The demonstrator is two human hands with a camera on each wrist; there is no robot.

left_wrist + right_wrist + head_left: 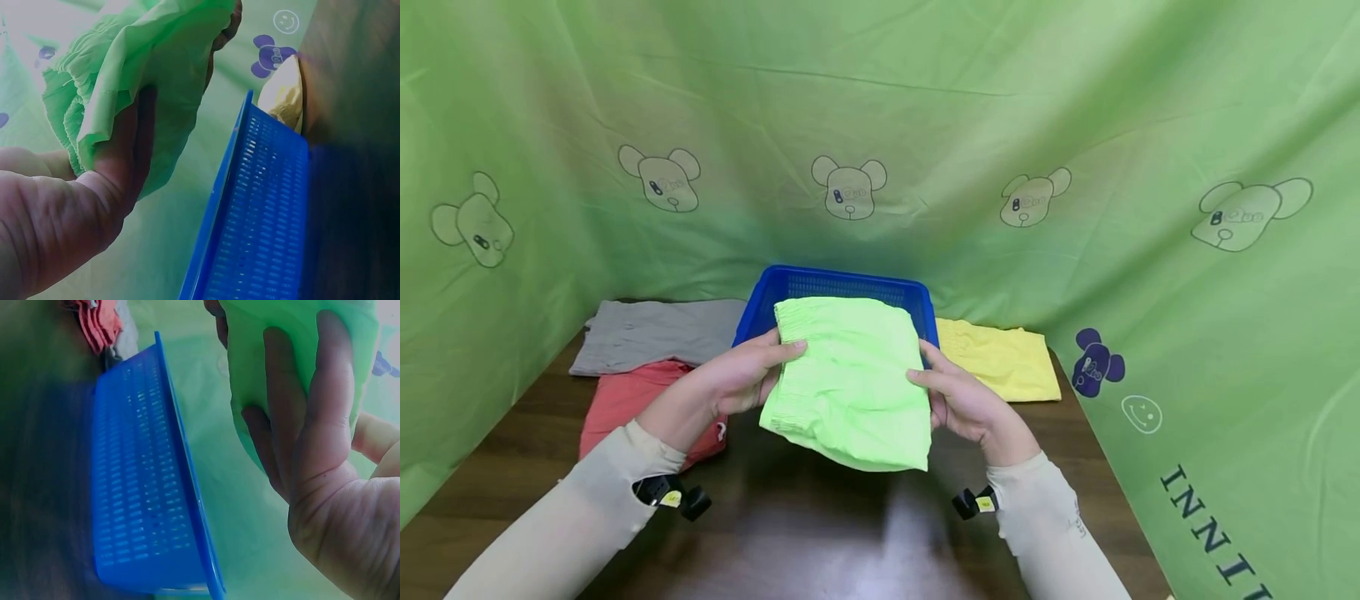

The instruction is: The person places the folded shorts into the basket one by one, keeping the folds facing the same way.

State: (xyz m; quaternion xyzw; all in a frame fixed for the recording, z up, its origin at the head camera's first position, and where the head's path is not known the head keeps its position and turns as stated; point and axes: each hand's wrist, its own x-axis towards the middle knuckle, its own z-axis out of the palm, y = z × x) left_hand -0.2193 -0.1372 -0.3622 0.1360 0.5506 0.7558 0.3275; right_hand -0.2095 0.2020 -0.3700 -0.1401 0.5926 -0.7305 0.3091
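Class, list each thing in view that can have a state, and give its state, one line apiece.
Lime-green garment: folded, held up off the table
Left hand: gripping the garment's left side
Right hand: gripping its right side
Blue basket: upright; inside partly hidden
Gray garment: folded, lying flat
Red garment: folded in layers, partly hidden
Yellow garment: folded, lying flat
Green backdrop: hanging, creased

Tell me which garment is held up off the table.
The bright green garment, gripped between the left hand and right hand; the grey garment, red garment and yellow garment lie on the wooden table.
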